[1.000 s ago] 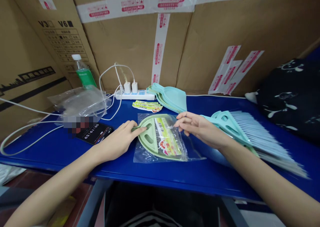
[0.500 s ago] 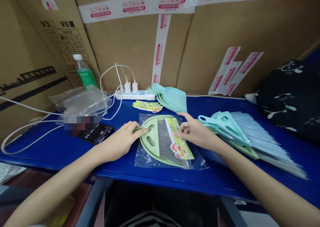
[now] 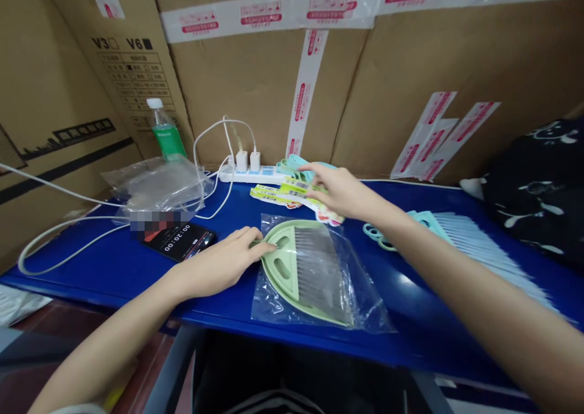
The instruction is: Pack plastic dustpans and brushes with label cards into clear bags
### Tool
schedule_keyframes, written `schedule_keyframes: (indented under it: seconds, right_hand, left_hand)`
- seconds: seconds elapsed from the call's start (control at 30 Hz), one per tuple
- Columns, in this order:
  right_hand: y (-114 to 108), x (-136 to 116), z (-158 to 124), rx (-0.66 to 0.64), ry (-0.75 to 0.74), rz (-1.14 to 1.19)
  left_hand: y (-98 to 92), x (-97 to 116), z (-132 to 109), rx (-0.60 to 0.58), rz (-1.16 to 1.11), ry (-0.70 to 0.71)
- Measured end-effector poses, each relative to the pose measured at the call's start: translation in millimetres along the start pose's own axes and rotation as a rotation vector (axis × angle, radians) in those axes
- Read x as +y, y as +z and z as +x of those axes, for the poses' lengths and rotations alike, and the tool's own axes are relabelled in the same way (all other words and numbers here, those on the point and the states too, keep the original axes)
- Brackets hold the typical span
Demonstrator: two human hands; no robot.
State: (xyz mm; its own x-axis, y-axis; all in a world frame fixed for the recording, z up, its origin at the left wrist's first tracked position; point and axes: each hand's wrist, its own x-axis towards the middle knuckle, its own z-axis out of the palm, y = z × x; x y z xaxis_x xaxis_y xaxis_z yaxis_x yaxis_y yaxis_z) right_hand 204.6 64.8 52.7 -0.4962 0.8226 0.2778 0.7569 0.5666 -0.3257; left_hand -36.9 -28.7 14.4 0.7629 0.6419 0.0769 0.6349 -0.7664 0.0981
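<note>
A green dustpan with a matching brush nested on it lies in a clear plastic bag on the table. My left hand is closed on the dustpan's handle end at the left, thumb on top. Farther back, my right hand pinches a yellow-green paper label, holding it beside more labels on the tabletop. Partly hidden behind that hand are stacked blue and green dustpans. Under my right forearm lie several brushes, their handles partly covered.
At the back a white power strip carries plugged chargers and loose cables. Clear plastic bags, a phone and a green-labelled bottle stand or lie at left. Cardboard walls the rear; dark patterned fabric is at right.
My right hand has lifted the label off the bagged dustpan and brush and carried it back and left, near the other labels. My left hand keeps its hold on the handle end.
</note>
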Motion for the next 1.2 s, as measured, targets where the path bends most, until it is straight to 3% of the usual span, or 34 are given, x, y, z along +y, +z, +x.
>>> schedule_keyframes:
  seconds: [0.1, 0.2, 0.6, 0.83, 1.0, 1.1, 1.2]
  right_hand:
    - [24.8, -5.3, 45.6, -0.126, -0.020, -0.066]
    - [45.9, -4.7, 70.8, -0.130, -0.031, -0.094]
    - [77.0, 19.5, 59.8, -0.209, -0.102, -0.164]
    - [78.0, 34.1, 56.0, -0.152, -0.201, -0.118]
    - [60.6, 22.5, 49.7, -0.077, -0.229, -0.048]
    - [38.1, 11.6, 25.6, 0.104, -0.186, 0.093]
    - [21.8, 5.8, -15.7, 0.190, -0.061, 0.261]
  left_hand:
    - [0.5, -0.9, 0.3, -0.017, 0.008, 0.003]
    - [2.4, -1.6, 0.2, -0.019, 0.027, 0.004]
    - [3.5, -1.2, 0.9, -0.034, 0.052, -0.005]
    - [2.2, -1.3, 1.5, -0.045, 0.057, 0.002]
    - [1.6, -2.5, 0.9, 0.005, 0.072, 0.008]
    - [0.7, -4.9, 0.6, 0.079, 0.096, -0.006]
    - [-0.7, -7.9, 1.5, 0.180, 0.124, -0.044]
